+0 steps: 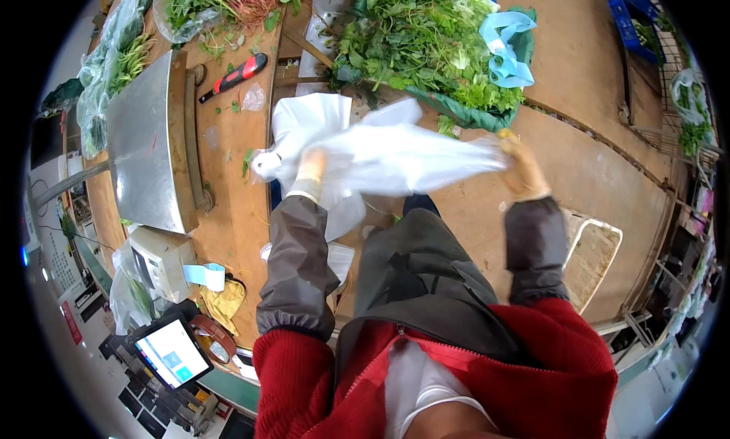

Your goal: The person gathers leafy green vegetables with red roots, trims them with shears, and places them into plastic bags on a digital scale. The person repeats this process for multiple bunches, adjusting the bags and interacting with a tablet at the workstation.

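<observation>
A white, translucent plastic bag (403, 161) stretches sideways between my two hands, smeared by motion. Gathered in my closed right hand (522, 167) is its far right end. My left hand (312, 171) is blurred and closes on the bag's left part. Just beside it, more white plastic bags (308, 120) hang over the table edge, with a round white roll end (266, 164) to the left. Both hands look gloved, and dark sleeve covers reach over my forearms. Ahead of the bag lies a heap of leafy greens (418, 47) in a green-lined container, a light blue strip (508, 50) on top.
On the left table (236, 264) are a metal scale platform (144, 142), a red-and-black handled tool (234, 77), a label printer (161, 263) and a lit screen (172, 353). Greens with red stems (255, 6) lie at the far left. A white-rimmed tray (595, 260) stands right.
</observation>
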`<control>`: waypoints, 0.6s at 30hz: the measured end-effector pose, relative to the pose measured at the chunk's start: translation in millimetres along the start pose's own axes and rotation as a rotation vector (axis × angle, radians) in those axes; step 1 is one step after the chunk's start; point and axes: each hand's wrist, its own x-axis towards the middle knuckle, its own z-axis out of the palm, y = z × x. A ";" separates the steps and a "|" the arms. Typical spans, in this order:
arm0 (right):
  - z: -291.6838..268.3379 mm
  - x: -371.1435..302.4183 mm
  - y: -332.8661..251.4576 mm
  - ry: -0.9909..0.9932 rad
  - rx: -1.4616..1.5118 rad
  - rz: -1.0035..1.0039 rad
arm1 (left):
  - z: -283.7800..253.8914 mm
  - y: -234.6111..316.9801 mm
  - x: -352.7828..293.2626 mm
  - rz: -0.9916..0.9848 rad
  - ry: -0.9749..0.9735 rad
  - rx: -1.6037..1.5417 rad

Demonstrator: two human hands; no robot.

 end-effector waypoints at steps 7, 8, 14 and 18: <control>-3.0 -31.8 -117.5 0.540 -0.880 -0.698 | 11.5 109.1 -64.7 0.542 0.187 0.267; 20.0 -29.3 -124.2 0.507 -0.742 -0.749 | -30.4 160.3 -107.6 0.389 0.059 -0.664; 246.3 -17.0 -111.2 -0.449 -1.388 -0.753 | -159.0 173.1 -105.9 0.419 0.463 -0.909; 307.8 81.6 -145.0 -0.304 -2.431 -0.848 | -287.2 21.9 -143.3 0.582 0.670 -1.196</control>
